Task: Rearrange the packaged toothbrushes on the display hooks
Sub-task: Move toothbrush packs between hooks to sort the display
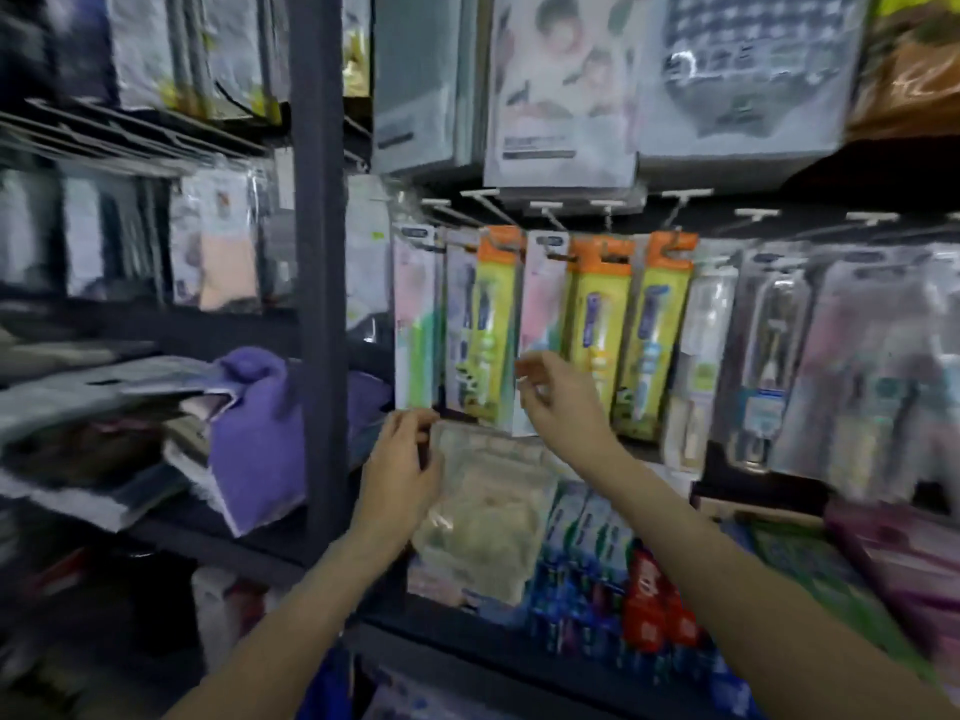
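Packaged toothbrushes hang in a row on white display hooks [550, 206]. Among them are a pink-and-green pack [415, 324], orange-topped yellow packs [597, 314] and a white-and-pink pack [543, 304]. My right hand [553, 394] is raised in front of the white-and-pink pack's lower end, and its thumb and fingers pinch that pack. Lower down and to the left is my left hand [402, 459], just under the pink-and-green pack. Its curled fingers grip the left edge of a pale clear packet [488, 506]. The picture is blurred.
Toothpaste boxes [597, 574] stand on the shelf below the hooks. A dark upright post [317, 252] divides this bay from shelves on the left that hold a purple cloth [260, 439]. Larger clear toothbrush packs [769, 356] hang to the right, and flat packaged goods [561, 90] hang above.
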The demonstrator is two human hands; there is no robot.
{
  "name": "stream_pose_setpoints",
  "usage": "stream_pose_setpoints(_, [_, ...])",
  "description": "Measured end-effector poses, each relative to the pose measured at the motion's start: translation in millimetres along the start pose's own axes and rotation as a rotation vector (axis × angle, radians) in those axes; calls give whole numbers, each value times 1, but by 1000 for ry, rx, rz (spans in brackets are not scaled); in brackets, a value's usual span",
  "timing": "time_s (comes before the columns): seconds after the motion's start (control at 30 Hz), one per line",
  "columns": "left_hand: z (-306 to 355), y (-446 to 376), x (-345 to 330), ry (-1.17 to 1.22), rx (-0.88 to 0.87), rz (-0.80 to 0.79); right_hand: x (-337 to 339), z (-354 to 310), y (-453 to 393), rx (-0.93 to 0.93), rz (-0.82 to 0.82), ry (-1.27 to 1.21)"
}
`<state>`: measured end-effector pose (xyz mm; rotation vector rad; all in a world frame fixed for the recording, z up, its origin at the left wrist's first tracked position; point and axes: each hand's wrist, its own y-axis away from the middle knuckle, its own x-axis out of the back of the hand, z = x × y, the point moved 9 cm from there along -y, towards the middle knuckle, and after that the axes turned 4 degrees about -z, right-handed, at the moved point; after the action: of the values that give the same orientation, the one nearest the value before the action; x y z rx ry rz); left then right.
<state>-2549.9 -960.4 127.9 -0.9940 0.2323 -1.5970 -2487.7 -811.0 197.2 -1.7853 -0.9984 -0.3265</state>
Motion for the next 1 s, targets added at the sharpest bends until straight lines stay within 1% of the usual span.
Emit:
stream_pose_setpoints(0.1, [-36, -3, 32, -6, -1, -11, -71, -14, -36, -69, -90, -56])
stream_pose_setpoints(0.17, [-46, -4, 44, 5, -39, -36, -102, -11, -58, -147, -77, 13])
stream_pose_setpoints(0.2, [-49, -5, 48, 12, -65, -56, -111, -6, -67, -203, -37, 70])
stream_pose_setpoints(0.23, [-49, -5, 50, 14, -92, -77, -112, -2, -72, -274, 42, 101])
stream_pose_setpoints(0.3, [-50, -8, 52, 14, -124, -111, -110, 8, -68, -445, 219, 92])
stream_pose_setpoints(0.33, [-49, -9, 51, 17, -126, -135, -111, 13, -63, -518, 275, 79])
stream_pose_setpoints(0.37, [-49, -11, 51, 17, -126, -163, -113, 17, -58, -566, 299, 74])
stream_pose_setpoints(0.47, [-45, -15, 46, 6, -129, -239, -118, 33, -60, -627, 289, 49])
stream_pose_setpoints(0.57, [-42, -17, 41, 8, -111, -277, -115, 42, -71, -624, 218, -54])
stream_pose_setpoints(0.7, [-39, -17, 36, 16, -77, -286, -109, 29, -68, -568, 108, -43])
stream_pose_setpoints(0.77, [-34, -20, 35, 49, -56, -279, -107, 20, -61, -535, 49, -167])
stream_pose_setpoints(0.83, [-28, -27, 36, 105, -28, -256, -97, 7, -55, -462, 45, -294])
stream_pose_setpoints(0.93, [-18, -40, 35, 236, 26, -210, -69, -11, -51, -371, 27, -302])
stream_pose_setpoints(1.0, [-12, -47, 31, 311, 55, -205, -54, -15, -52, -384, -67, -246])
